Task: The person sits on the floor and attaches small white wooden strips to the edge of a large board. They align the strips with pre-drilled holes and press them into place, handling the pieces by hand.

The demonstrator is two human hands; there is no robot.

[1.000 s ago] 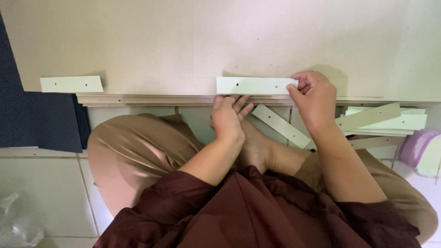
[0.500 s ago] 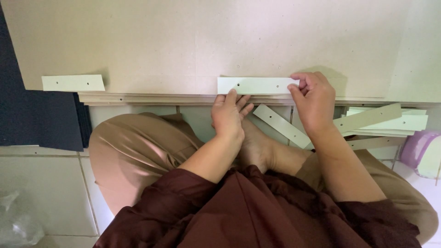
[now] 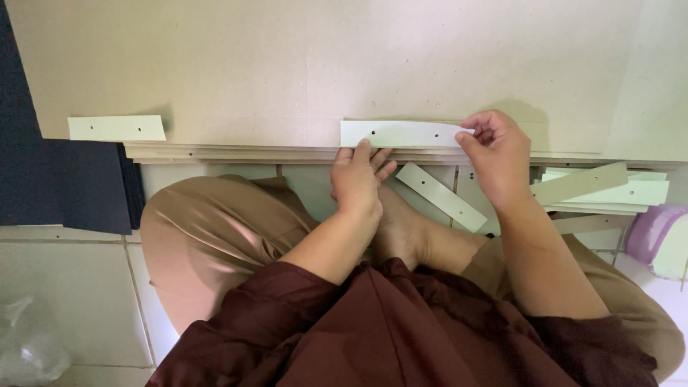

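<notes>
The right hand [image 3: 498, 154] covers the pale strip's [image 3: 401, 133] right end, and the picture's right edge cuts the purple container [image 3: 656, 240].

Matt cardboard sheet [image 3: 322, 64]; smooth paper strip [image 3: 401, 133].

Setting: home floor used as a craft space. White tiled floor [image 3: 64, 301]; person seated cross-legged beside stacked cardboard sheets [image 3: 322, 64]; pale cut strips [image 3: 602, 188] piled right of the sheets.
</notes>
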